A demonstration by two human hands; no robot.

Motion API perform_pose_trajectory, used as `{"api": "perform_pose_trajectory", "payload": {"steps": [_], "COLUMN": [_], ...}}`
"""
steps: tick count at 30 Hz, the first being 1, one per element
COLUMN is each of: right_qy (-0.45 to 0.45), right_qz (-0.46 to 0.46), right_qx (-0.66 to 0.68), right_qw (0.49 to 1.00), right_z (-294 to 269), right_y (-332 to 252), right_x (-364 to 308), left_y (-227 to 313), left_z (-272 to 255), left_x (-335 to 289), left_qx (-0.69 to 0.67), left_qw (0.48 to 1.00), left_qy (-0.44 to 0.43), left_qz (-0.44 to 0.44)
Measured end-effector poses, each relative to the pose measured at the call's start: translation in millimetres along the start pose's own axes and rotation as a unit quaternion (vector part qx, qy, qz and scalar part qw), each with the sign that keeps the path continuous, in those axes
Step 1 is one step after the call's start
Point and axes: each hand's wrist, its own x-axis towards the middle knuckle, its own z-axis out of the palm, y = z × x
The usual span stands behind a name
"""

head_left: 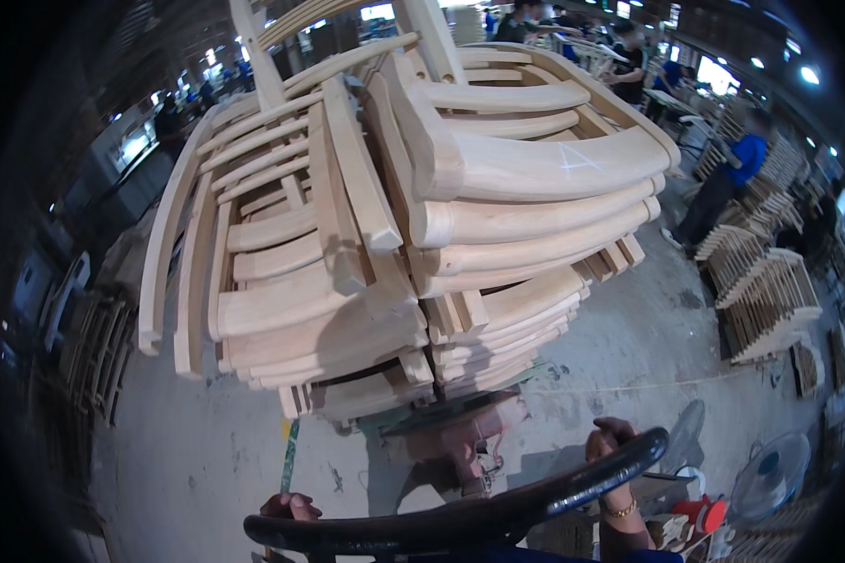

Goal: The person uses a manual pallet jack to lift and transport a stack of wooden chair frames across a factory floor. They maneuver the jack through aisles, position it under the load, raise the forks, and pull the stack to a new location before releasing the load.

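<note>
A thick, shiny black curved handlebar (455,519) spans the bottom of the view. My left hand (291,507) is at its left end, fingers curled behind the bar, which hides part of the hand. At the right end, my right forearm passes under the bar. My right hand (614,438) shows beyond it with bent fingers, closed at the bar; a gold bracelet circles the wrist. Below the handlebar is a dusty red metal base (474,436), like that of a pallet jack. Ahead stands a tall load of pale wooden chair frames (545,164), in two stacks side by side.
A worker in a blue shirt (747,158) stands at the right near stacked slatted wooden parts (765,296). More wooden frames (99,352) lean at the left. A round fan (770,477) and a red container (702,514) are at the lower right, over a grey concrete floor (178,441).
</note>
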Motion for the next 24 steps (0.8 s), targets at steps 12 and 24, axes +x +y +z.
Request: {"api": "perform_pose_trajectory", "payload": {"steps": [12,24], "right_qy": [-0.048,-0.103], "right_qz": [-0.166,-0.214], "right_qx": [-0.024,0.076], "right_qw": [0.985,0.968], "right_z": [-11,1], "right_y": [-4,-4], "right_x": [24,32], "left_y": [-76,21], "left_z": [-25,9], "left_x": [-6,-36], "left_qx": [0.121,0.018], "left_qw": [0.923,0.993], "left_qy": [-0.004,-0.025], "left_qz": [0.364,0.116]}}
